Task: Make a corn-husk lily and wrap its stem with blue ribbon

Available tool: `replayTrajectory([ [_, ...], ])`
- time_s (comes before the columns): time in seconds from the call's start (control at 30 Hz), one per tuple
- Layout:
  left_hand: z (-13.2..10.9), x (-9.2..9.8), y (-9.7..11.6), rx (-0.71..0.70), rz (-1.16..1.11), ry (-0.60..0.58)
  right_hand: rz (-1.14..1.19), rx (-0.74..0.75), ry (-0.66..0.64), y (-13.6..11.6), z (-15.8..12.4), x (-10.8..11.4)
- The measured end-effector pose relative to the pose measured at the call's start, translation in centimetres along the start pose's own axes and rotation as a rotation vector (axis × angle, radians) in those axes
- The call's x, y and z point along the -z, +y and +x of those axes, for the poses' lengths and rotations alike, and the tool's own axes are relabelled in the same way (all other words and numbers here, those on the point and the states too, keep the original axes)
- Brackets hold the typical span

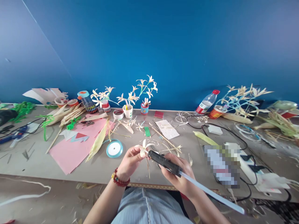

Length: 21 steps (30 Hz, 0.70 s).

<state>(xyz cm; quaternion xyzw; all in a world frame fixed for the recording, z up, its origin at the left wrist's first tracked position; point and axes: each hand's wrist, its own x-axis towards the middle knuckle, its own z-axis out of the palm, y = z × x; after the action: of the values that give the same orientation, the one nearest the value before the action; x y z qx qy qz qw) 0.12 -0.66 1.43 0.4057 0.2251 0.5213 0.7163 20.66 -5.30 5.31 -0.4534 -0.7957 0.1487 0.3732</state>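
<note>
Between the fingertips of my left hand [131, 159] is a pale corn-husk flower [143, 150] with curling petals. My right hand [178, 170] is wrapped round a black hot glue gun [164, 162]. Its tip points left and meets the flower's base, though I cannot tell whether it touches. A long translucent glue stick [212, 192] sticks out of the gun's rear, over my right forearm. Just left of my left hand lies a roll of light blue ribbon [114, 148]. Husk scraps and thin stalks lie on the table beyond both hands.
Finished husk flowers stand in a white cup [127, 111] and an orange cup [217, 112] along the wall. A tilted plastic bottle [207, 102], pink paper [72, 152], a blurred phone [220, 166], a power strip [247, 168] and black cables lie around. The table's front edge is close to me.
</note>
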Motion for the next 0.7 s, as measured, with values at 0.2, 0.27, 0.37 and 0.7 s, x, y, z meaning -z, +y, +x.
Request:
replayTrajectory([
  [0.2, 0.01, -0.07, -0.03, -0.011, -0.013, -0.012, -0.004, 0.013, 0.004, 0.05, 0.02, 0.07],
  [0.27, -0.01, -0.05, -0.05, -0.015, -0.009, -0.01, -0.01, 0.012, 0.013, 0.07, 0.01, 0.01],
  [0.37, -0.05, -0.03, -0.09, -0.008, 0.008, 0.001, -0.01, 0.016, 0.02, 0.06, -0.01, -0.08],
  [0.7, -0.11, -0.06, -0.06, 0.008, -0.016, 0.004, -0.02, 0.036, 0.035, -0.47, 0.23, 0.21],
])
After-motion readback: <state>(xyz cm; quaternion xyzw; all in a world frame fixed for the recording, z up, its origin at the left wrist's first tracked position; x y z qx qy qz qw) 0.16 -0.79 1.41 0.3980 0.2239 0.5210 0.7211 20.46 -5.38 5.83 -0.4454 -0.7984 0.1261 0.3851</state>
